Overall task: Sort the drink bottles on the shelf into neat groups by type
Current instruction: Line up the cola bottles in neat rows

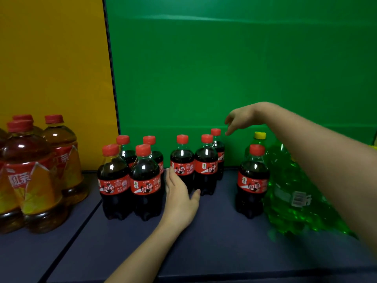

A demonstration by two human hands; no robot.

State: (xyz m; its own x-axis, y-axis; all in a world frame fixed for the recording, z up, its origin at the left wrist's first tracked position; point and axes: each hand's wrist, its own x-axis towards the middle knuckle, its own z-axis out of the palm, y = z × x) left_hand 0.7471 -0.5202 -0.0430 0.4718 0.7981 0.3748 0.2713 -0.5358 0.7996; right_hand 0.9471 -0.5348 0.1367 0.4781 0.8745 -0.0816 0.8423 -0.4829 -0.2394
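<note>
Eight red-labelled cola bottles (pixel 145 181), left hand (pixel 179 199) flat against one, right hand (pixel 241 119) loose and empty above, 红茶 tea bottles (pixel 30 180) left

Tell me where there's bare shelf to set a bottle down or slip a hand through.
Free: the shelf between the three middle colas and the lone cola, and the front strip. Tight: the tea bottles beside the four-cola cluster, the left hand filling the next gap, green bottles at far right.
</note>
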